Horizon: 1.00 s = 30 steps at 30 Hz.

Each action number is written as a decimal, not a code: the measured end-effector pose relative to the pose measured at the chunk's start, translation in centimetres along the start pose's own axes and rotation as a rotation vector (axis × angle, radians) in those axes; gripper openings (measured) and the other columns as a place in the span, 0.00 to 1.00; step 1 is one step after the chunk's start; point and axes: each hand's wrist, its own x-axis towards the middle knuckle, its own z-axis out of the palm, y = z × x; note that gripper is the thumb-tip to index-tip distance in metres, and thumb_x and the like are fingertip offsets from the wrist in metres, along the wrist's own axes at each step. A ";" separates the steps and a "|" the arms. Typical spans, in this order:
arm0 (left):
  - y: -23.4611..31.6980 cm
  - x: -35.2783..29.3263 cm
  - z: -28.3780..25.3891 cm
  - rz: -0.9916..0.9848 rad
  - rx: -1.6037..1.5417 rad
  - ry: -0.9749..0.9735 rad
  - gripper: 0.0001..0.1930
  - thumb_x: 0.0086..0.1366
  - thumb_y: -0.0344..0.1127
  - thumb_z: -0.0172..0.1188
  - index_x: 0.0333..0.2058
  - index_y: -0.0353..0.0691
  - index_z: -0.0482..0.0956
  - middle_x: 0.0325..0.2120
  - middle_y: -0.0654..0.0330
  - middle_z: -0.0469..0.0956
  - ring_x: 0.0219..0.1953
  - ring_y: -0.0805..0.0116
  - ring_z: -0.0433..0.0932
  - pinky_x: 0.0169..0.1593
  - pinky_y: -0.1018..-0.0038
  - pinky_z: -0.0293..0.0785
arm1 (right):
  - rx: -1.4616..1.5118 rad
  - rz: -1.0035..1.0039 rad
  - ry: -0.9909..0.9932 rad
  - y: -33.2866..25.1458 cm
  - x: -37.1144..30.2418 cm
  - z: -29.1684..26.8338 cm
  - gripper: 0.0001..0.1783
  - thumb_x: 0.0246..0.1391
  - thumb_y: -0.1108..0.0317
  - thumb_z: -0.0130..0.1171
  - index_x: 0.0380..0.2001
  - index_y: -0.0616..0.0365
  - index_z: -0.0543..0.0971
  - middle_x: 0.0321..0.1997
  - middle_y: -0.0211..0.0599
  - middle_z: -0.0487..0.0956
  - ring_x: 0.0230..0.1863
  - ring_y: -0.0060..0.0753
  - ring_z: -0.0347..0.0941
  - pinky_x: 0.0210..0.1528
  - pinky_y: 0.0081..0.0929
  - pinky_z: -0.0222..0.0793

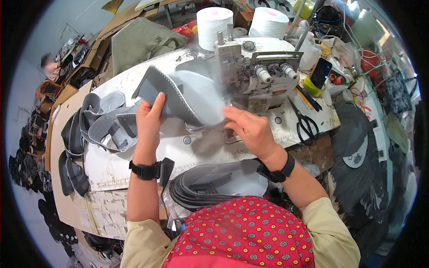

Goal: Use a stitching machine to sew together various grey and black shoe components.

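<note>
A grey fabric shoe upper (199,96) with a zigzag-stitched edge is held up over the white table, left of the sewing machine (268,73). My left hand (149,114) grips its left side, thumb pointing up along the dark flap. At the right end of the upper, next to the machine, my right hand (252,129) pinches the rim between thumb and fingers. The machine's needle area is blurred and partly hidden. A stack of similar shoe uppers (187,190) lies below my hands, at the table's near edge.
More stitched uppers (109,127) lie at the left of the white table (178,156). Two white thread cones (214,29) stand behind the machine. On the right are black scissors (307,127), a phone (321,72) in a yellow-green holder, and a dark pile of trimmings (359,152).
</note>
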 end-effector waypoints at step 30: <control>-2.1 4.4 -13.4 0.090 1.514 0.305 0.28 0.65 0.57 0.54 0.24 0.34 0.84 0.25 0.42 0.81 0.29 0.39 0.80 0.36 0.52 0.76 | -0.263 0.147 -0.429 -2.7 -9.6 -2.3 0.22 0.36 0.72 0.71 0.38 0.57 0.74 0.38 0.39 0.74 0.43 0.48 0.71 0.46 0.38 0.67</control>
